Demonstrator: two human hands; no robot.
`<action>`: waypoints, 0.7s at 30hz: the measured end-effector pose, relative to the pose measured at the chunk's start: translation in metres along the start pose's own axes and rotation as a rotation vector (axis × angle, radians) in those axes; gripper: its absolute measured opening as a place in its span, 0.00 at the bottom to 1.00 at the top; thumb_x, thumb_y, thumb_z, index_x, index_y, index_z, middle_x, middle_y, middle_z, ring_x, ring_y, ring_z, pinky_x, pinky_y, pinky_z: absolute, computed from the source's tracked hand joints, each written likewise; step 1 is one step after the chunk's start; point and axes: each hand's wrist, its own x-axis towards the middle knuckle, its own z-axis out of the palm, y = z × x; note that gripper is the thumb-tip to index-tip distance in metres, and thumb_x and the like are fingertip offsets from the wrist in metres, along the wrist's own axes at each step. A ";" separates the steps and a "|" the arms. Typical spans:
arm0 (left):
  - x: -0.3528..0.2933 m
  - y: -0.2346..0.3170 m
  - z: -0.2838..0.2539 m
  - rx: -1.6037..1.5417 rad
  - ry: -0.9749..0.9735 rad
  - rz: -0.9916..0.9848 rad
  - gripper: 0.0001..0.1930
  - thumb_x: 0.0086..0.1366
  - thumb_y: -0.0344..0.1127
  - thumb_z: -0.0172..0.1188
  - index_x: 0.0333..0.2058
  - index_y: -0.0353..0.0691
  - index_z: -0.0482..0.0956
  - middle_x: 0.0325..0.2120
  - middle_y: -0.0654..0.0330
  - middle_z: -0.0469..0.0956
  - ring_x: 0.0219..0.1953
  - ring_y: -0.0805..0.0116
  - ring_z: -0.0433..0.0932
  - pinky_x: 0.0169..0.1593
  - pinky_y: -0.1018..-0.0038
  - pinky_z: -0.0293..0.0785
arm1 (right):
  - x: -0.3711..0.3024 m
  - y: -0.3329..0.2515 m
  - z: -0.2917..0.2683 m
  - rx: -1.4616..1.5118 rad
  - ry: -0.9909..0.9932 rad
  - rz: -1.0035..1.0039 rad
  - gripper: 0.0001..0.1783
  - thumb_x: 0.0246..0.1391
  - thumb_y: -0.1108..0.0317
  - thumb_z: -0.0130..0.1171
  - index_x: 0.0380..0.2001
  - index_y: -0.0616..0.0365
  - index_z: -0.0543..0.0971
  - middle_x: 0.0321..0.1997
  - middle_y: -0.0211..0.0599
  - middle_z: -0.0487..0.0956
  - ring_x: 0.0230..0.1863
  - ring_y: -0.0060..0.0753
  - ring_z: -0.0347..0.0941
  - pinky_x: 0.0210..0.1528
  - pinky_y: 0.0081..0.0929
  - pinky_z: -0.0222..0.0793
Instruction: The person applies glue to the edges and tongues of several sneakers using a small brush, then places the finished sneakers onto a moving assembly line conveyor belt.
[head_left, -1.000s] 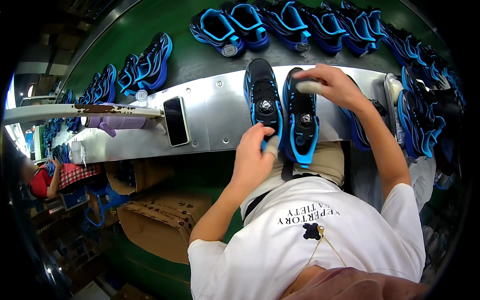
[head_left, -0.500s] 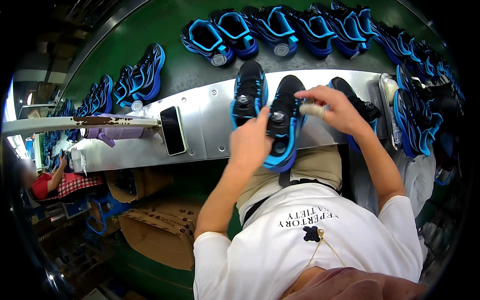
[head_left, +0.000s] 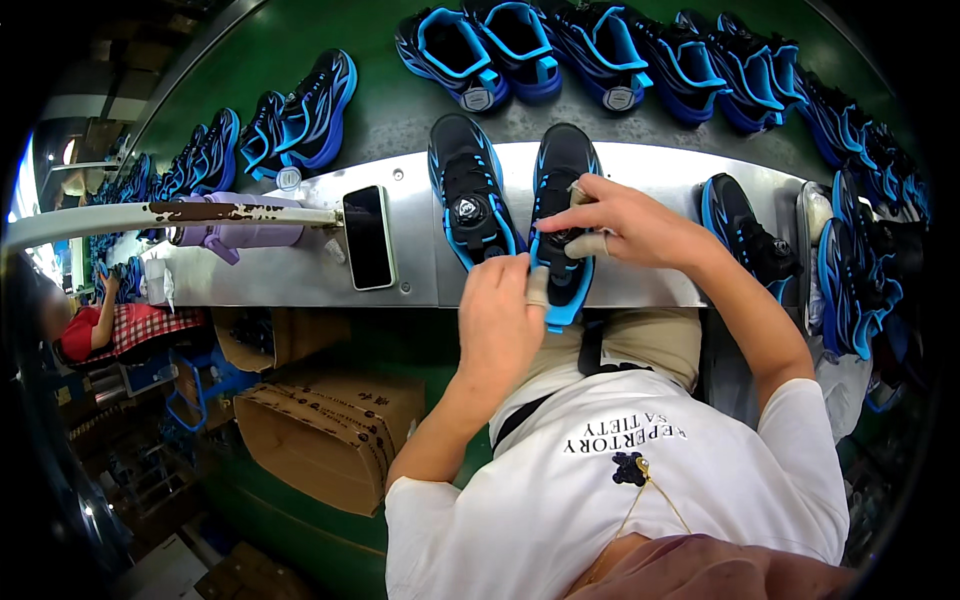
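On a metal ledge (head_left: pixel 640 290), the left hand (head_left: pixel 498 322) grasps a black-and-blue shoe (head_left: pixel 567 152) by its collar (head_left: pixel 563 319). The right hand (head_left: pixel 640 227) touches its upper, grip unclear. A matching shoe (head_left: pixel 462 165) lies just left.

Left shoe (head_left: pixel 458 175), right shoe (head_left: pixel 562 155) — black-blue, side by side at metal ledge (head_left: pixel 415 240) — toes away.

At five o'clock, a white short-sleeved T-shirt (head_left: pixel 720 490) carries black lettering (head_left: pixel 622 433) and a dark emblem (head_left: pixel 629 468), worn with a gold necklace (head_left: pixel 651 487) and khaki trousers (head_left: pixel 655 345). Pale finger cots (head_left: pixel 589 245) show at two o'clock.
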 end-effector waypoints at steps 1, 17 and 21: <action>0.001 -0.002 0.007 0.038 0.024 0.107 0.13 0.50 0.25 0.60 0.37 0.31 0.76 0.35 0.51 0.74 0.44 0.47 0.69 0.47 0.60 0.67 | 0.005 0.001 -0.001 -0.026 -0.001 -0.004 0.21 0.47 0.65 0.66 0.48 0.46 0.80 0.33 0.40 0.70 0.38 0.43 0.70 0.40 0.34 0.66; -0.022 0.010 0.040 -0.276 -0.170 0.271 0.12 0.59 0.29 0.57 0.42 0.35 0.76 0.37 0.53 0.76 0.40 0.53 0.73 0.45 0.62 0.67 | -0.006 0.010 0.051 -0.027 0.427 0.057 0.21 0.45 0.60 0.68 0.44 0.50 0.80 0.39 0.39 0.70 0.39 0.40 0.72 0.41 0.30 0.69; 0.005 0.008 -0.011 -0.273 -0.116 0.072 0.08 0.62 0.30 0.54 0.39 0.35 0.76 0.32 0.52 0.77 0.35 0.51 0.74 0.40 0.63 0.71 | -0.029 0.043 0.021 0.139 0.582 0.153 0.28 0.49 0.54 0.66 0.52 0.52 0.76 0.42 0.39 0.71 0.46 0.35 0.69 0.47 0.32 0.67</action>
